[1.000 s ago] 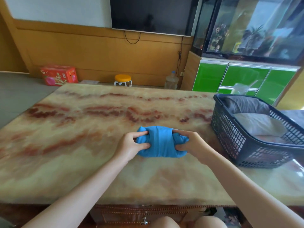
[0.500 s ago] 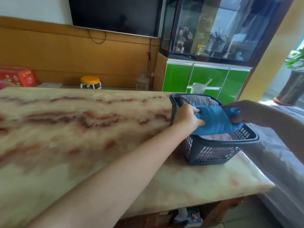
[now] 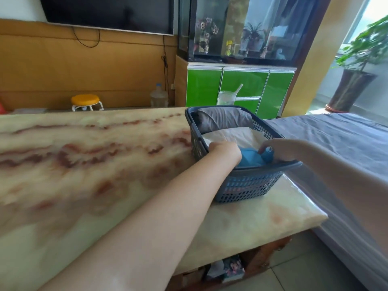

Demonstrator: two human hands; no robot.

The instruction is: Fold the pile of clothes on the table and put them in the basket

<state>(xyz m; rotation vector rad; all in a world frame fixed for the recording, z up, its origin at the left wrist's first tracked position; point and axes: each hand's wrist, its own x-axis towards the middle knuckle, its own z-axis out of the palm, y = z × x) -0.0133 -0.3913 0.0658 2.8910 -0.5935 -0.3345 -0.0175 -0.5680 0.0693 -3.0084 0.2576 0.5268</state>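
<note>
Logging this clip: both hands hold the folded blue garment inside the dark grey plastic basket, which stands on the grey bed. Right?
No: the head view shows the dark grey plastic basket standing on the red-veined marble table, not the grey bed. The left hand and right hand do hold the folded blue garment inside it.

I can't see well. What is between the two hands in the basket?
A folded blue cloth sits between the left hand and the right hand, both holding it inside the basket, in the head view.

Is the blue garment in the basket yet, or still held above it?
In: the blue garment lies below the rim of the basket, with the left hand and right hand gripping it.
</note>
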